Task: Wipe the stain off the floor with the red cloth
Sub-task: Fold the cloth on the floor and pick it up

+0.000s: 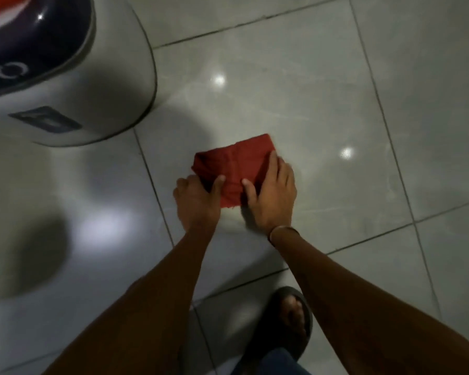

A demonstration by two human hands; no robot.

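Observation:
A folded red cloth point(233, 163) lies flat on the grey tiled floor point(322, 109) near the middle of the view. My left hand point(198, 201) grips its near left edge, thumb on top. My right hand point(271, 196) presses on its right side, thumb and fingers spread over the fabric; a thin band circles that wrist. The cloth hides the floor beneath it, so no stain is visible there. Faint pale streaks show on the tile beyond the cloth.
A large white rounded appliance point(65, 85) with a dark blue and red top stands at the upper left, close to the cloth. My foot in a dark sandal point(290, 318) is at the bottom centre. Lamp reflections glint on the glossy tiles.

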